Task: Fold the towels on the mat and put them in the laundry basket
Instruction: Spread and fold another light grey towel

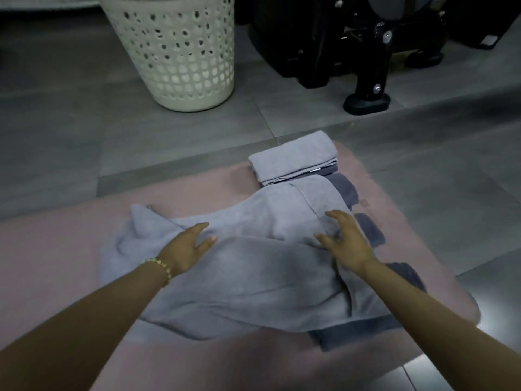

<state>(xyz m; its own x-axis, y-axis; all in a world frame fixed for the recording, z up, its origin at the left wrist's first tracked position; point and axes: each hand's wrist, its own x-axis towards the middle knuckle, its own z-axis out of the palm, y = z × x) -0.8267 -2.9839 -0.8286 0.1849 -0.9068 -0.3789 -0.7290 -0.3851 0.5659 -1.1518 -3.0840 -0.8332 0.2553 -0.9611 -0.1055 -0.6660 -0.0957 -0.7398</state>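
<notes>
Left grip (186,246) and right grip (345,242), fingers spread, hold nothing atop the light towel (253,280); smoothing could drag the dark towel (348,335) beneath askew.

This looks like a room in a home: a grey tiled floor (70,122) carries a pink mat (56,249) with soft grey towels (253,283) on it, and a cream perforated plastic laundry basket (180,52) stands on the tiles beyond. Near the basket stands black framed gear (366,88) on rubber feet, its kind unclear in the dim light.
</notes>
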